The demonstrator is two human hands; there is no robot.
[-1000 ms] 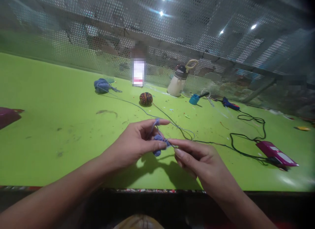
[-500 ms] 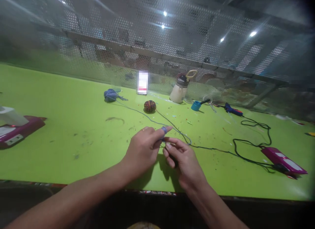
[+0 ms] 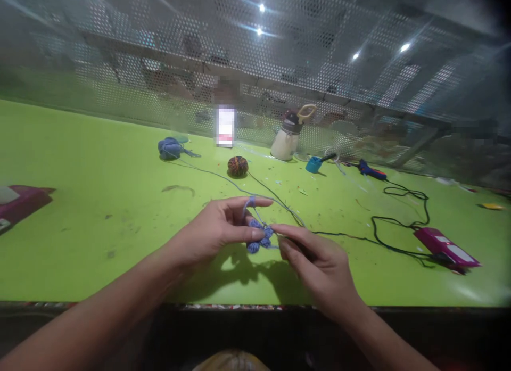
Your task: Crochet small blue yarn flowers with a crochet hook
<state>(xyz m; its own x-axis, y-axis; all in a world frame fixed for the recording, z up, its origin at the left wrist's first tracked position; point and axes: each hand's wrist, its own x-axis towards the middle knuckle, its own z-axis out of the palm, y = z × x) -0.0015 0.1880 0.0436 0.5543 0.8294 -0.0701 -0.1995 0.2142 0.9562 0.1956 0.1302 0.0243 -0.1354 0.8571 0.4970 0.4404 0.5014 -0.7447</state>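
Observation:
My left hand (image 3: 223, 222) pinches a small blue crocheted flower (image 3: 255, 246) between thumb and fingers, above the table. Blue yarn loops round its outstretched index finger and drops to the flower. My right hand (image 3: 317, 256) is closed on a thin crochet hook (image 3: 278, 235), mostly hidden by the fingers, with its tip at the flower's right edge. From the blue yarn ball (image 3: 170, 148) at the back left, a strand runs across the table towards the hands. A multicoloured yarn ball (image 3: 238, 166) sits nearer, its dark strand trailing right.
The green table (image 3: 131, 200) carries a lit phone (image 3: 225, 127), a pale bottle (image 3: 285, 143) and a turquoise tape roll (image 3: 313, 165) by the mesh partition. Right lie a blue glue gun (image 3: 372, 171), its black cord and a purple power strip (image 3: 447, 247); another purple strip (image 3: 27, 203) lies left.
My left hand has turned and opened out its index finger, so the blue crocheted flower now shows. My right hand has shifted slightly right and down. The head view has moved a little.

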